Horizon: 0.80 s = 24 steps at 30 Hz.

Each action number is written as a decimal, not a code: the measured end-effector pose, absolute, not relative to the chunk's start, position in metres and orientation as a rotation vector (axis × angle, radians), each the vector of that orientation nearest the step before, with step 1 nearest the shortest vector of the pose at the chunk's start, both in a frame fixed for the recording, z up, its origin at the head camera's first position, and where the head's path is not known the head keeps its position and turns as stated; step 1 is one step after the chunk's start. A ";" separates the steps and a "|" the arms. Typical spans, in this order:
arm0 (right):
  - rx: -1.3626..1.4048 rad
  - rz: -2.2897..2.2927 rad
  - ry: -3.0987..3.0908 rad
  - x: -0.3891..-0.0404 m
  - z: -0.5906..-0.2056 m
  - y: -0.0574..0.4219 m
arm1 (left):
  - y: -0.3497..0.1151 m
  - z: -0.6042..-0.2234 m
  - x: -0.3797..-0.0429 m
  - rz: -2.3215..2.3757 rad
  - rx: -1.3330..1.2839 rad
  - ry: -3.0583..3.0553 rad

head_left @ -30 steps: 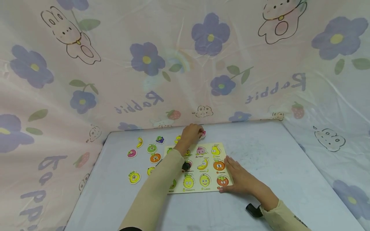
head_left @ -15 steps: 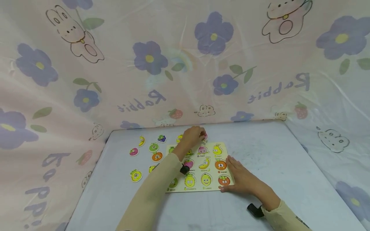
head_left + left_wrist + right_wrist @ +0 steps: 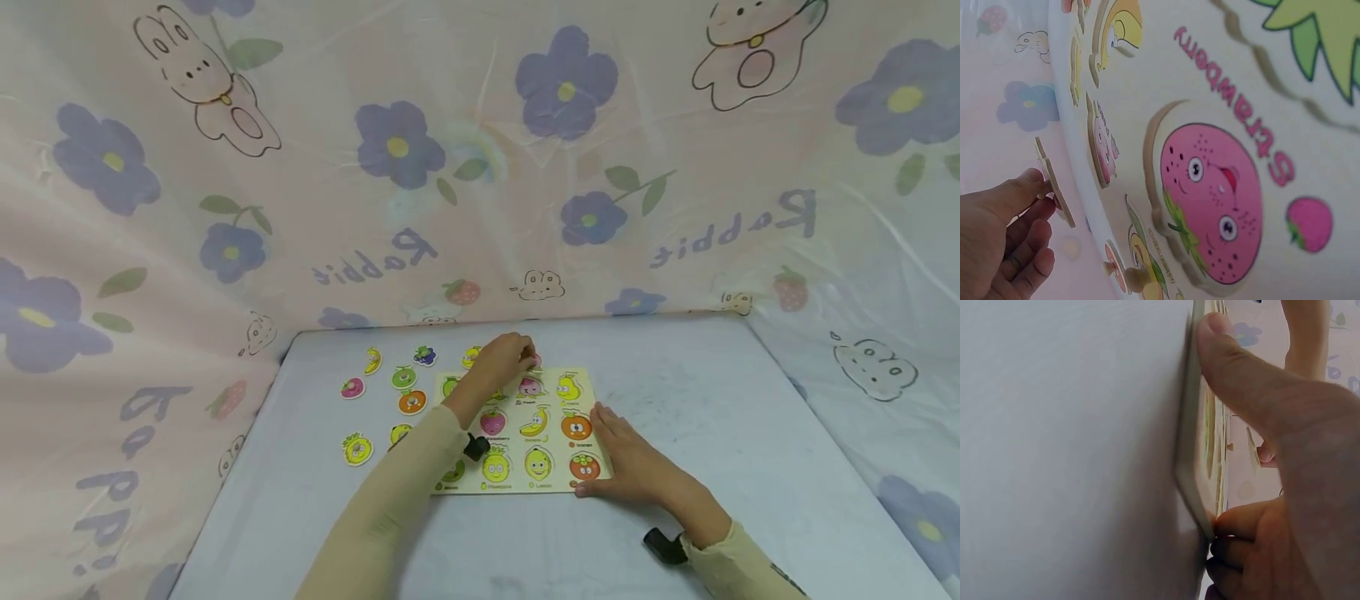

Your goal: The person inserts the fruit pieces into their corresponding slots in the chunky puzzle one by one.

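Observation:
My left hand [image 3: 501, 362] pinches a small pink fruit puzzle piece [image 3: 537, 361] above the far edge of a cream fruit puzzle board [image 3: 513, 490]. In the left wrist view thumb and fingers grip the knob on the back of the thin wooden piece [image 3: 1054, 181]; its picture is turned mostly away. The piece is apart from the board. Under it lies the peach spot [image 3: 531, 387]. My right hand [image 3: 637, 462] rests along the board's right edge, fingers extended on the side and thumb [image 3: 1222, 347] at the front corner. My left forearm hides part of the board's left side.
Several loose pieces lie left of the board, among them a banana [image 3: 372, 361], grapes [image 3: 424, 356], an orange [image 3: 412, 402] and a pineapple [image 3: 357, 449]. A yellow piece [image 3: 471, 357] lies behind my left wrist. A patterned curtain [image 3: 480, 208] rises behind the white table [image 3: 712, 400].
The left hand has drawn the pink piece slightly nearer, from behind the board to over its far edge. The right hand stays against the board. The head view has shifted a little.

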State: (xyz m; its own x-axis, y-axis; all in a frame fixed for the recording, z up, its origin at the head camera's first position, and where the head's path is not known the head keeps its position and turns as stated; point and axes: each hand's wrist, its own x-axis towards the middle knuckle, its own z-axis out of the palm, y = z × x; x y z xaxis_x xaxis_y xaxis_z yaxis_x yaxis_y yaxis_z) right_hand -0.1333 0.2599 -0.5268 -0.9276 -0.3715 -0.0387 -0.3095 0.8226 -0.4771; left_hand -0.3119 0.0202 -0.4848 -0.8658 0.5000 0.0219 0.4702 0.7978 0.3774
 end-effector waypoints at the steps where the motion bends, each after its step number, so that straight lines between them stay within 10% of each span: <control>1: -0.539 -0.718 2.877 -0.133 -0.527 0.260 | 0.020 -0.485 -0.311 0.597 0.779 2.897; 24: -0.554 -0.740 2.866 -0.132 -0.522 0.259 | 0.015 -0.486 -0.285 0.567 0.779 2.841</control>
